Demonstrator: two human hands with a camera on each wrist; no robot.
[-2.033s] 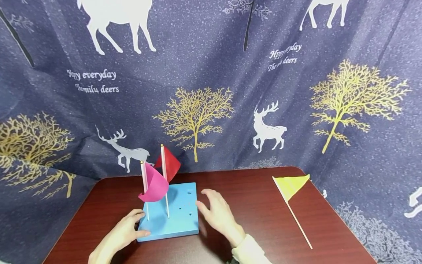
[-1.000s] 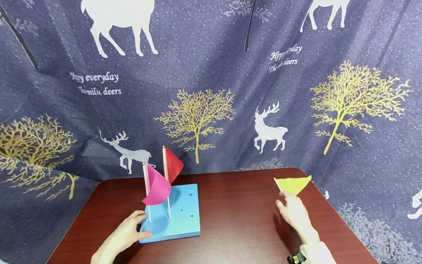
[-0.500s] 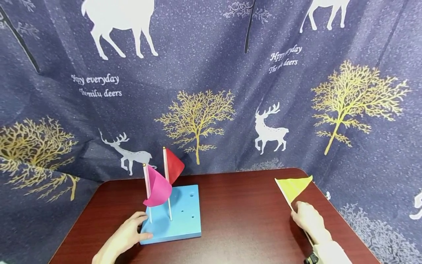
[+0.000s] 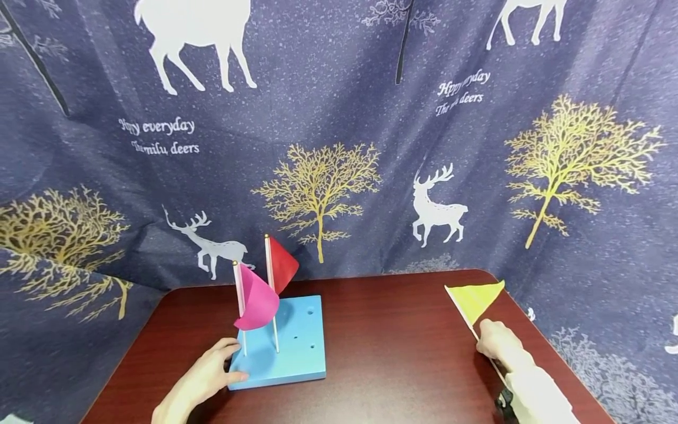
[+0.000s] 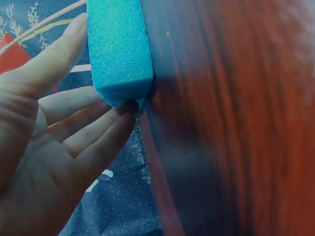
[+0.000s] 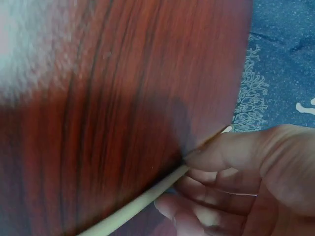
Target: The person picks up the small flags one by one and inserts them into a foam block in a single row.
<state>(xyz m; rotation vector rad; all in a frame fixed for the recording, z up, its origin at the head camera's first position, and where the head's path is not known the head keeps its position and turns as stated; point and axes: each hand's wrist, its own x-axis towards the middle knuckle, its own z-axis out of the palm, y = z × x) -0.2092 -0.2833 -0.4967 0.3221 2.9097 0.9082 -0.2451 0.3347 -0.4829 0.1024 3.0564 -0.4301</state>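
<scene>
My left hand (image 4: pixel 205 372) holds the left edge of a light blue foam block (image 4: pixel 302 362), thumb at its near corner. In the left wrist view the fingers lie against the block's end (image 5: pixel 120 44). A pink flag (image 4: pixel 259 300) and a red flag (image 4: pixel 283 265) stand upright in the block, which has several bare holes on its right half. At the table's right side my right hand (image 4: pixel 502 346) pinches the stick (image 6: pixel 130 206) of a yellow triangular flag (image 4: pixel 478 299). The flag's cloth points toward the far right, and part of its stick is hidden by the hand.
The dark red-brown wooden table (image 4: pixel 392 347) has rounded far corners. Behind it hangs a blue-grey cloth (image 4: pixel 360 224) printed with deer and trees. Bare tabletop lies between the block and the yellow flag.
My right hand has gone from beside the block's right edge over to the yellow flag, then down its stick, which it now pinches. My left hand has stayed at the block.
</scene>
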